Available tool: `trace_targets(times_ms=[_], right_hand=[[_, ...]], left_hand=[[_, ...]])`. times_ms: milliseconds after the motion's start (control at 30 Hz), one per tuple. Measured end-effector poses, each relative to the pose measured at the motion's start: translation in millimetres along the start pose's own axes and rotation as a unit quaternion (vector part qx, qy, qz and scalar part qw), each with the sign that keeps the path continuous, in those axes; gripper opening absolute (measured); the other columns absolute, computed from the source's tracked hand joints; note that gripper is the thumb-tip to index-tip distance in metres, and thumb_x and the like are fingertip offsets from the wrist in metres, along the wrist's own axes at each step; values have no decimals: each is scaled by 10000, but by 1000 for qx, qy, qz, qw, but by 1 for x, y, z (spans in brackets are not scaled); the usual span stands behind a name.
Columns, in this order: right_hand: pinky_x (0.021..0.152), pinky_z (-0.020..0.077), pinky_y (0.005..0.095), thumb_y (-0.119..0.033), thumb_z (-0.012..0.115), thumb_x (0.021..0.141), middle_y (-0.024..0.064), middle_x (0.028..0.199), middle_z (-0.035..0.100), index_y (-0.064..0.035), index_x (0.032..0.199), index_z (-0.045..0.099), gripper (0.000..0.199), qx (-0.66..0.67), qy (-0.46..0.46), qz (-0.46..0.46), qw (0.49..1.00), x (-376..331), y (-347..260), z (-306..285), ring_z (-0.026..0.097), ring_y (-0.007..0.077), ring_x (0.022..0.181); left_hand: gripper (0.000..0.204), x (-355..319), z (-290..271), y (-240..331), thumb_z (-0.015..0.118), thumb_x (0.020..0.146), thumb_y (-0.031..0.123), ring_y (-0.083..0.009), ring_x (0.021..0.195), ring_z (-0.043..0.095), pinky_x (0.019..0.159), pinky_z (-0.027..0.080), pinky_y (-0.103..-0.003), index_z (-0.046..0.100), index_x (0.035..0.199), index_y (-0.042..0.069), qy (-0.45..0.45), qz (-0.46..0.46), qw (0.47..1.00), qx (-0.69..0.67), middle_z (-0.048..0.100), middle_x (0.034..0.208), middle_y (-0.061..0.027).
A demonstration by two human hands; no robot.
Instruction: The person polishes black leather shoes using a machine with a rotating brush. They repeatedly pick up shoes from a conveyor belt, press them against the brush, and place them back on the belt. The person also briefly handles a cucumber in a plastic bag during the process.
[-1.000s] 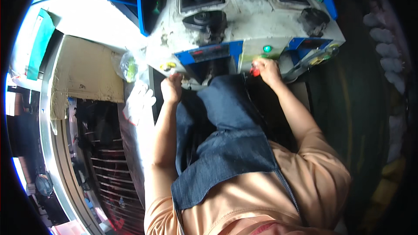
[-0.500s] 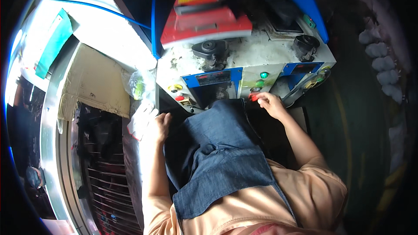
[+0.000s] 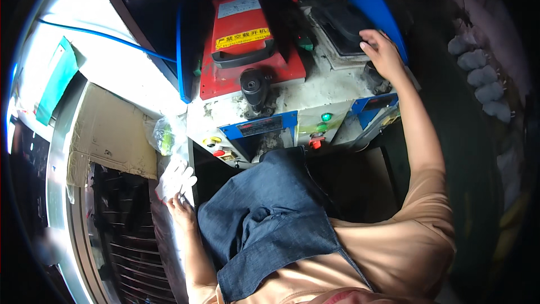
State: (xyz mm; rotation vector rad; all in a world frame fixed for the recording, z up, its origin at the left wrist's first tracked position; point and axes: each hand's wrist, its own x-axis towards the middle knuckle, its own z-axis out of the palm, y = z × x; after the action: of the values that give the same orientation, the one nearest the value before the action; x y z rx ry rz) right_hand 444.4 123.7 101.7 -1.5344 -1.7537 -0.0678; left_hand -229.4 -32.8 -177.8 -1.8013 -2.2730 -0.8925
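Observation:
My right hand [image 3: 385, 56] is raised over the machine's right side, its fingers apart and empty. The fingers are beside the edge of a flat black pad [image 3: 346, 25] on a pale base; I cannot tell whether they touch it. My left hand [image 3: 181, 212] is low on the left, fingers stretched toward a white glove [image 3: 175, 180] on a narrow ledge. Its fingertips are at the glove's lower end, with no clear grip on it. A red press head [image 3: 247, 39] with a dark handle and a yellow label covers the machine's left side.
The machine front carries a black knob [image 3: 254, 87], a lit green button [image 3: 326, 117], a red switch [image 3: 316, 143] and a red button [image 3: 218, 152]. A clear plastic bag [image 3: 165, 135] and cardboard [image 3: 112, 129] are at left. White bundles [image 3: 478, 73] line the far right.
My right hand has left the red switch and moved up to the black pad. My left hand, curled before, has stretched toward the glove. The view has shifted; the red press head is no longer blurred.

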Motion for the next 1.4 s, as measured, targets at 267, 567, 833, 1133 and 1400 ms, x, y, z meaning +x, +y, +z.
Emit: trace_targets(times_ms=[267,567,833,1133,1400], right_hand=[[1168,309,495,-567,798,724,290,1555,262,-187,1571,236,1085,-214,-170,219,937,112,98,54,332,451,1419],[897,518,338,-146,827,659,197,1228,648,-76,1425,501,836,179,38,229,956,125,146,58,660,252,1034],[986,449,496,-254,763,794,98,1287,625,-144,1431,513,694,401,24,255,879,28,3,-23,595,268,1167],[1127,394,485,-371,693,836,166,1469,487,-13,1462,424,769,760,-71,177,621,-167,-41,59,493,336,1329],[1109,397,414,-294,857,649,111,1422,522,-6,1462,417,968,723,-350,165,572,-255,-107,147,507,261,1305]], left_hand=[[374,10,-1,22,634,888,195,-385,1120,539,968,448,-451,583,1228,49,-25,-40,999,8,538,1192,-191],[364,8,-4,27,636,889,204,-379,1114,548,953,460,-444,588,1217,53,-27,-41,998,24,538,1190,-189],[278,6,-13,24,604,932,181,-371,1067,559,923,467,-437,596,1172,42,-12,-36,999,-3,533,1143,-198],[437,49,-42,183,586,1007,249,-178,1162,577,948,474,-308,524,1392,53,-201,-18,806,-556,607,1298,-98],[903,26,-85,271,838,723,546,-246,1137,602,986,489,-380,476,1368,28,-223,-77,455,-858,611,1257,-124]])
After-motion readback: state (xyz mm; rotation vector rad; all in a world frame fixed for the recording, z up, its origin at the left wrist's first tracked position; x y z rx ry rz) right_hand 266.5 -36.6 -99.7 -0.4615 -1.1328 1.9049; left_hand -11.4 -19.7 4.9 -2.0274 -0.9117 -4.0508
